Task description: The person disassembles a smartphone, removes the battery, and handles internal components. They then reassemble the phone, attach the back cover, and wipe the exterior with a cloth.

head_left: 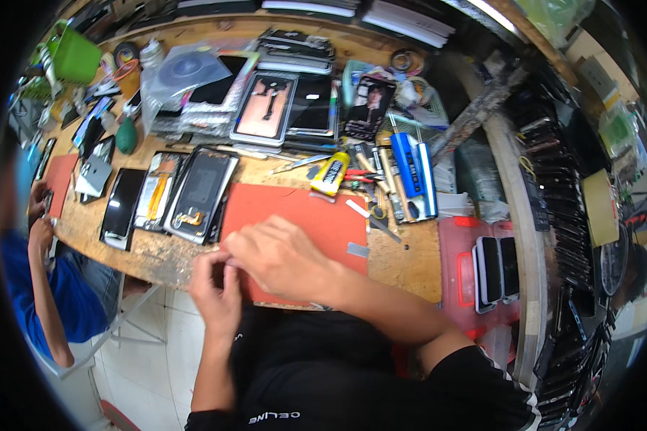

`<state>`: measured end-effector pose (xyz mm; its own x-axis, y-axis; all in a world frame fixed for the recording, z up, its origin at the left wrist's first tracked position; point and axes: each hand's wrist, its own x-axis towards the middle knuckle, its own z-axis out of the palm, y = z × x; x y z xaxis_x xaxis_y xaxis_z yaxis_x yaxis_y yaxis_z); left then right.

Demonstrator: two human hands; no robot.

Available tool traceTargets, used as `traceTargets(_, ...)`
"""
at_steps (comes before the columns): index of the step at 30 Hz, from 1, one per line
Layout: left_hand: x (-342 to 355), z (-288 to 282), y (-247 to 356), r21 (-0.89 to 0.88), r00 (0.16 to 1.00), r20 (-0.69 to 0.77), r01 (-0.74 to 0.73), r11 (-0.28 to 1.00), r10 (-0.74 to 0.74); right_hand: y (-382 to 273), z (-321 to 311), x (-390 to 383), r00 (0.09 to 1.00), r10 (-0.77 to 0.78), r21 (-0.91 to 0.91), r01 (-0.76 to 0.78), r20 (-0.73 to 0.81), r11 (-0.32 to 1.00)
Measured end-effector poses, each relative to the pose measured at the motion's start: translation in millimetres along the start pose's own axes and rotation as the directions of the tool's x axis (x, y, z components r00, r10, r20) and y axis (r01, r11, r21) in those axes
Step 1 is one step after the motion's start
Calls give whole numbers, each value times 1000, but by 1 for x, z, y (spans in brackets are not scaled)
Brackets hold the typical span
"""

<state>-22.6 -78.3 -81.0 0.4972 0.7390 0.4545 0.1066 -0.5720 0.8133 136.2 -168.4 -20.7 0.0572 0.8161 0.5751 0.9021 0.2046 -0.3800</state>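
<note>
Left hand (218, 297), right hand (277, 257) | fingers (231, 283) bunching together, grip hidden from me | flat orange-red mat (316, 215) lying beneath, likely shielding wooden desk (408, 273)

Bright, fairly even light covers the table (418, 267), a white strip (492, 14) glares at upper right, and fisheye distortion curves outlines toward black corners.

Orange-red mat (338, 233), yellow-and-black tube (331, 173).
</note>
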Motion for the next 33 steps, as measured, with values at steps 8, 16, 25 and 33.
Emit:
traceTargets(8,4,-5,3,-111,985,136,123,986,-107,-4,-3,-1,999,11,96,-15,40,995)
traceTargets(16,7,-7,2,-122,969,216,151,981,-122,1,-1,-7,996,77,243,-62,-52,968)
traceTargets(25,2,-10,0,-120,979,205,22,993,3,0,0,-8,989,135,376,-102,-61,921)
traceTargets(33,1,-9,-3,-82,979,181,-75,994,89,1,-3,-7,996,93,380,-80,-16,922)
